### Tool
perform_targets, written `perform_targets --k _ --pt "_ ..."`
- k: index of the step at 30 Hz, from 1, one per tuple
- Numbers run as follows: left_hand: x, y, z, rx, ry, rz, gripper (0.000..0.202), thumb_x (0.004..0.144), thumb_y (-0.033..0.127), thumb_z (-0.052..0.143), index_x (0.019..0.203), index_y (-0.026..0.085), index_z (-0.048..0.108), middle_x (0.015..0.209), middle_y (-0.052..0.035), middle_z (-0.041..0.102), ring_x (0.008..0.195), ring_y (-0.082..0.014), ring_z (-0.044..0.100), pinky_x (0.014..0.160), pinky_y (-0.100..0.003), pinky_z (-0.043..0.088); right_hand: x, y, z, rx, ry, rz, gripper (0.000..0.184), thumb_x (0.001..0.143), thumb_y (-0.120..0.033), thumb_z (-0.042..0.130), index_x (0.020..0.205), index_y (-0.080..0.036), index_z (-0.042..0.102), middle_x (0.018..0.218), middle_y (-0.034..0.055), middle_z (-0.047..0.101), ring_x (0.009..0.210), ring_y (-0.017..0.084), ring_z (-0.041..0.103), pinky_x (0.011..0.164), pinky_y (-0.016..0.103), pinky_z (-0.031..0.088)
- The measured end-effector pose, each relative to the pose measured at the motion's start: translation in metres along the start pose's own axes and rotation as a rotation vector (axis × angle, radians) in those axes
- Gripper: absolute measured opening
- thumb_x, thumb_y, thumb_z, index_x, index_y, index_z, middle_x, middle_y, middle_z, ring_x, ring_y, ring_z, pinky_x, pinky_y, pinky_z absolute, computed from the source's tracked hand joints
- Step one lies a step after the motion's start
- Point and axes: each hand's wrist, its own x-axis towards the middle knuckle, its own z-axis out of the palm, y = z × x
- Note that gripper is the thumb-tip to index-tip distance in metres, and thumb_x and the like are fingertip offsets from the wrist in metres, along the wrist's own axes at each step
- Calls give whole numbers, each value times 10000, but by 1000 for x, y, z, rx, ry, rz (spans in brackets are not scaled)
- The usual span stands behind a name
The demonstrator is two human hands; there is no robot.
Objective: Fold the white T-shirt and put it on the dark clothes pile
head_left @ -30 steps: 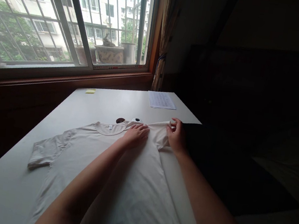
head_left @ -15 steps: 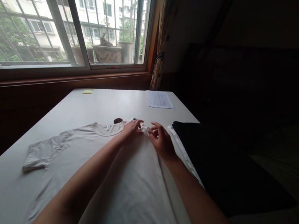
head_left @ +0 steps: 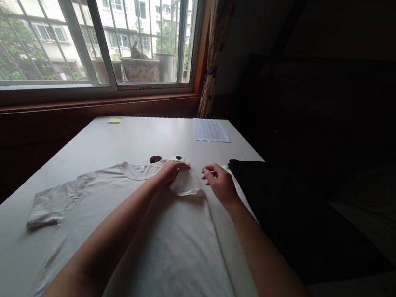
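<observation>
A white short-sleeved T-shirt [head_left: 103,199] lies on the table with its right side folded over towards the middle. The neckline with a small label and the left sleeve lie spread out. My left hand [head_left: 173,170] rests at the neckline by the fold, its fingers closed on the fabric; the thumb is mostly hidden. Just to the right, my right hand [head_left: 219,183] hovers with loosely curled fingers, apart from the shirt and with nothing visible in them. Between the hands the folded sleeve lies with its hem turned towards me.
The white table [head_left: 141,134] carries printed papers [head_left: 212,131] and a yellow sticky note [head_left: 114,120] at its far side. Beyond the collar are a dark round object [head_left: 155,159] and a small white ring-shaped one [head_left: 178,158]. Black folded cloth [head_left: 294,219] lies on the right.
My right hand has let go of the sleeve edge and moved slightly right. The sleeve fabric now lies flatter, its hem nearer me. My left hand has shifted slightly left.
</observation>
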Motion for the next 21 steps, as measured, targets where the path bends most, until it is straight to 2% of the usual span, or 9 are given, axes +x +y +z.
perform_targets --k 1,3,6,8,9,11,13,16,21 --pt "0 -1 0 -10 5 -19 407 867 42 470 1091 206 768 1151 -61 754 1052 -214 690 965 -342 516 1 4 -5 -79 -49 1 233 938 -405 602 908 -192 692 935 63 718 805 198 698 683 302 556" --pt "-1 -1 -2 -20 15 -69 423 859 47 490 1158 210 740 1098 -60 761 985 -209 702 911 -333 532 2 9 -13 -154 -230 -13 220 898 -405 663 869 -193 715 924 58 718 838 203 684 768 320 542" --pt "-4 0 -7 -12 49 -149 415 874 97 533 1242 207 689 1027 -61 758 910 -206 699 866 -325 530 -1 11 -21 -105 -529 -14 277 806 -425 774 967 -202 738 984 47 713 878 205 676 783 307 529" --pt "-6 3 -12 -4 72 -190 386 905 154 546 1271 202 659 1038 -67 750 935 -208 690 880 -323 517 -2 13 -24 -142 -633 -32 369 730 -382 839 1040 -209 737 1026 46 694 918 213 664 809 308 520" --pt "-8 5 -15 -3 73 -208 374 922 190 550 1283 204 646 1038 -67 747 945 -209 686 879 -320 513 -3 14 -24 -195 -646 -56 360 715 -334 843 1036 -209 738 1018 45 684 933 218 653 834 314 510" --pt "-11 8 -20 -2 47 -237 388 932 278 588 1314 216 618 986 -53 744 912 -208 684 838 -309 516 -2 15 -23 -302 -624 -116 209 740 -223 780 944 -205 741 953 39 667 935 219 632 867 322 487" --pt "-13 11 -23 -2 0 -259 476 892 328 667 1352 235 588 912 -26 736 842 -201 681 778 -290 515 -1 16 -23 -356 -583 -171 92 762 -149 691 833 -202 715 889 33 654 915 212 616 860 316 473" --pt "-15 13 -25 8 -39 -288 578 831 245 707 1388 245 553 865 1 721 779 -181 670 733 -265 500 0 13 -26 -328 -536 -197 74 765 -149 646 812 -203 666 892 28 657 897 202 614 821 299 472" --pt "-13 15 -23 53 -19 -313 545 841 150 620 1377 218 546 874 2 700 792 -165 657 747 -252 492 -2 2 -33 -259 -510 -90 71 766 -204 652 818 -210 604 831 4 662 764 171 617 688 270 466"
